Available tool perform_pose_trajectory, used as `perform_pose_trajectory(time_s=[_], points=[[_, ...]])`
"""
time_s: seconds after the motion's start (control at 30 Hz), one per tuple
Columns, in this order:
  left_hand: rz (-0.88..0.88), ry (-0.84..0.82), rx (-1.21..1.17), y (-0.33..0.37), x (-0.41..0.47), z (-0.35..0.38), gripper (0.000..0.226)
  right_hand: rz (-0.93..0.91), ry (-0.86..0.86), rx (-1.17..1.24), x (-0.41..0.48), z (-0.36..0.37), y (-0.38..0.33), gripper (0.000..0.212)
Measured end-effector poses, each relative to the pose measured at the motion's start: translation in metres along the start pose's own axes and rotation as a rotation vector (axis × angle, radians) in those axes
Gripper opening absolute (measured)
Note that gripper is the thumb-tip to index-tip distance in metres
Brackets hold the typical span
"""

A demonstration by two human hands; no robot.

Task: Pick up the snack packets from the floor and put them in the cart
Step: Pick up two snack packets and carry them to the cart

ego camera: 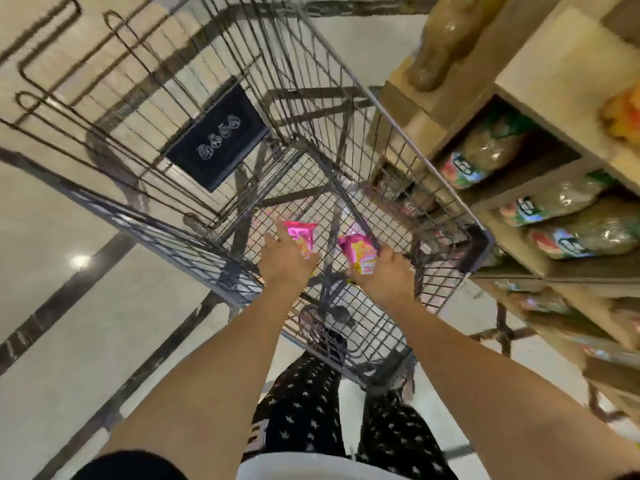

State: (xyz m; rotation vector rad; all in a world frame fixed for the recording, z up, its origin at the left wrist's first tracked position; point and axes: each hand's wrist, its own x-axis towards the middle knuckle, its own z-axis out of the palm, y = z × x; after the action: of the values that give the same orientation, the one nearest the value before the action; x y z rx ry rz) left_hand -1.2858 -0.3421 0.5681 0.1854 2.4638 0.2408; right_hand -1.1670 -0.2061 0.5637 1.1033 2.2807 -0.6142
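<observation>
While both hang above the cart [408, 143] basket | left hand [287, 259] holds a snack packet [303, 239], right hand [393, 273] grips the other packet [358, 252] | risk: release near cart rim spills them outside.

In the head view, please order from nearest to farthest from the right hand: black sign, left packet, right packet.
1. Right packet, held in the right hand.
2. Left packet, beside it, in the left hand.
3. Black sign, farther up on the cart, to the left.
</observation>
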Motion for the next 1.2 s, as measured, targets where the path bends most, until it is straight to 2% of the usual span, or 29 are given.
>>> perform_pose_trajectory(time_s=[0.1, 0.2, 0.33, 0.5, 0.73, 0.93, 1.2], points=[[0.125, -0.007, 0.102, 0.008, -0.015, 0.0, 0.101, -0.036, 0.112, -0.049, -0.021, -0.01, 0.016, 0.093], [0.353, 0.025, 0.197, 0.026, -0.041, -0.002, 0.088, -0.05, 0.255, 0.004, -0.049, -0.023, 0.04, 0.081], [0.598, 0.056, 0.316, 0.047, -0.09, 0.007, 0.085, 0.045, 0.343, 0.08, -0.1, -0.029, 0.088, 0.079], [0.886, 0.048, 0.546, 0.074, -0.166, 0.044, 0.083, 0.357, 0.318, 0.252, -0.179, 0.013, 0.175, 0.079], [1.171, -0.027, 0.822, 0.092, -0.29, 0.138, 0.082, 0.713, 0.274, 0.377, -0.321, 0.106, 0.284, 0.083], [1.256, -0.089, 1.022, 0.084, -0.382, 0.222, 0.082, 0.945, 0.156, 0.443, -0.44, 0.191, 0.348, 0.08], [1.474, -0.092, 1.257, 0.088, -0.487, 0.293, 0.087, 1.254, 0.148, 0.749, -0.545, 0.279, 0.385, 0.08]])
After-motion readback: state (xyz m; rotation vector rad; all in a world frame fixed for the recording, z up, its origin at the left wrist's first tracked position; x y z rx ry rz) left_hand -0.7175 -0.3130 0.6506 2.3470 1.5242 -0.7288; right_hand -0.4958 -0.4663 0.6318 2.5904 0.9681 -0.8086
